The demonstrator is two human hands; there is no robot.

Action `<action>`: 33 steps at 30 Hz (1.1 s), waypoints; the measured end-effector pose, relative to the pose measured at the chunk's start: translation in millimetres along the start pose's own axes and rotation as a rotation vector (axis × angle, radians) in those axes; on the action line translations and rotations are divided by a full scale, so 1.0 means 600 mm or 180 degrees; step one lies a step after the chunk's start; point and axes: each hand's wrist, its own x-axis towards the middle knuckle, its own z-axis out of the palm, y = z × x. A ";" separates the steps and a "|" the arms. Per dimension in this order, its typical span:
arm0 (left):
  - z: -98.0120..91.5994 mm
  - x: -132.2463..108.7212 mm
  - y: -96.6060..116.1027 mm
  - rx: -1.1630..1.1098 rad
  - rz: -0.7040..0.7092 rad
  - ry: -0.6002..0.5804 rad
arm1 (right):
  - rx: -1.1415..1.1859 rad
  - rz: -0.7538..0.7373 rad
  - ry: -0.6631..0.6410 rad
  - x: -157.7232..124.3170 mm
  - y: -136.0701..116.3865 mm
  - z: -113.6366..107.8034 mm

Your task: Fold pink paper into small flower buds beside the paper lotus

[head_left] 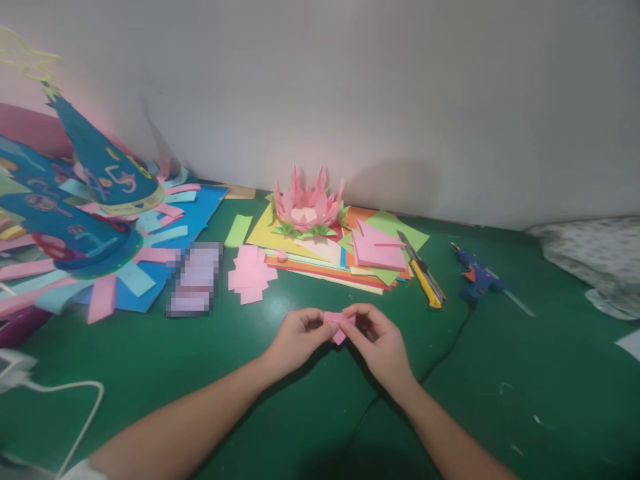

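Note:
A small folded piece of pink paper [339, 335] is pinched between both hands just above the green table. My left hand [303, 337] grips its left side with thumb and fingers. On its right side my right hand [383, 340] does the same, and the two thumbs almost meet on the paper. Beyond the hands lies a loose pile of pink paper slips [249, 275]. A pink paper lotus [307, 207] with green leaves stands behind, on a stack of coloured paper [325, 272]. Larger pink sheets [377, 247] rest on the stack's right end.
To the right are a yellow utility knife [427, 283] and a blue glue gun [477, 273], whose cord runs toward me. Decorated blue paper cones [103, 160] stand at left. A blurred-out flat object [195, 280] lies before them. A white cable [95, 387] curves at lower left.

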 end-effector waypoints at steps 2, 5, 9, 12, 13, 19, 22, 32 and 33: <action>-0.001 0.000 -0.001 -0.0018 -0.0014 -0.0031 | 0.0065 0.0036 0.0000 0.000 -0.002 -0.001; -0.002 0.001 -0.004 -0.0064 -0.0018 -0.0072 | 0.0160 0.0075 0.0017 0.001 -0.003 -0.001; -0.002 0.003 -0.004 -0.0239 -0.0086 -0.0105 | 0.0250 0.0069 -0.0003 0.003 -0.004 -0.002; -0.001 0.003 -0.001 -0.0489 -0.0165 -0.0050 | 0.0259 0.0129 0.0013 0.003 -0.006 -0.002; 0.000 0.002 0.001 -0.0579 -0.0194 -0.0031 | 0.0251 0.0155 0.0026 0.003 -0.006 -0.002; 0.002 0.003 0.000 -0.0945 -0.0237 0.0086 | 0.0239 -0.0046 0.0041 -0.001 0.001 0.002; 0.003 0.004 -0.002 -0.0861 -0.0125 0.0052 | 0.0114 -0.0255 0.0020 -0.004 0.005 0.004; 0.003 0.005 0.000 -0.0189 0.0198 -0.0060 | -0.0076 -0.0522 -0.0040 -0.008 0.010 0.006; 0.004 0.004 0.001 -0.0161 0.0215 -0.0034 | -0.0049 -0.0495 -0.0008 -0.008 0.010 0.005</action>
